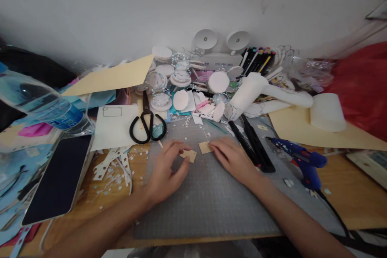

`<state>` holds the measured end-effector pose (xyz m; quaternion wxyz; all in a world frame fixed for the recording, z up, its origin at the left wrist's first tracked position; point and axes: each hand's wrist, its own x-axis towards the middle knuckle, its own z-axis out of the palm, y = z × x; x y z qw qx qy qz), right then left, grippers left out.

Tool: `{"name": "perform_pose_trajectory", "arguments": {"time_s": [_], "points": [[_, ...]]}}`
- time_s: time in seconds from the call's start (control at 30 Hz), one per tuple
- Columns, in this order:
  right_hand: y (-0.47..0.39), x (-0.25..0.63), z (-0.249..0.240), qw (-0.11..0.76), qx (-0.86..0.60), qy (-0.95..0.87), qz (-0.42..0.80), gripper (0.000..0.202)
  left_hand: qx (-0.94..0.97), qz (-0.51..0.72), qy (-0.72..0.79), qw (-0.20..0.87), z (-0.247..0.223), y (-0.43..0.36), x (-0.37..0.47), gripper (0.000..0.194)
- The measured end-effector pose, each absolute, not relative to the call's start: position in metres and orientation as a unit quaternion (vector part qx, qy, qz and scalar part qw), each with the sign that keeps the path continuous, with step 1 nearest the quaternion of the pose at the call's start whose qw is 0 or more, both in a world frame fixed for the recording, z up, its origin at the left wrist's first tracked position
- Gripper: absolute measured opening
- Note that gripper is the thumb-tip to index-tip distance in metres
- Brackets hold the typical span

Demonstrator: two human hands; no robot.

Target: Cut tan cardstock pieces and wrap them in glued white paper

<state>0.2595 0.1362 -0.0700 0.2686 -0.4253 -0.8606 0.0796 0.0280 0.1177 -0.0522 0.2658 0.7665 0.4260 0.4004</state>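
Two small tan paper pieces lie on a grey cutting mat (211, 205). My left hand (171, 169) curves around the left piece (190, 156), its thumb at the piece's lower edge and its fingers above, thumb and fingers apart. My right hand (232, 159) rests palm down at the right piece (204, 147), with its fingertips together on that piece's right end. The underside of my right hand is hidden, so a grip on the paper does not show clearly. A narrow gap separates the two pieces.
Black scissors (147, 123) and a marked white sheet (111, 127) lie left of the mat's top. Farther left are a phone (59, 179) and a water bottle (54, 107). Black pens (254, 147) and a blue glue gun (305, 161) lie right. White discs (218, 82) crowd the back.
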Motion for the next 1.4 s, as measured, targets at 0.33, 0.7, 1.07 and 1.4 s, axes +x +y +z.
{"name": "perform_pose_trajectory", "arguments": {"time_s": [0.33, 0.7, 1.07, 1.4], "points": [[0.147, 0.262, -0.046, 0.149, -0.386, -0.887, 0.207, 0.008, 0.752, 0.419, 0.415, 0.295, -0.052, 0.117, 0.027, 0.017], [0.152, 0.255, -0.053, 0.157, -0.405, -0.867, 0.243, 0.012, 0.750, 0.423, 0.412, 0.299, -0.054, 0.116, 0.026, 0.019], [0.144, 0.250, -0.056, 0.253, -0.449, -0.817, 0.258, 0.018, 0.747, 0.410, 0.428, 0.303, -0.054, 0.119, 0.027, 0.018], [0.125, 0.230, -0.042, 0.381, -0.353, -0.566, 0.640, 0.023, 0.640, 0.389, 0.383, 0.542, -0.046, 0.114, 0.033, 0.013]]}}
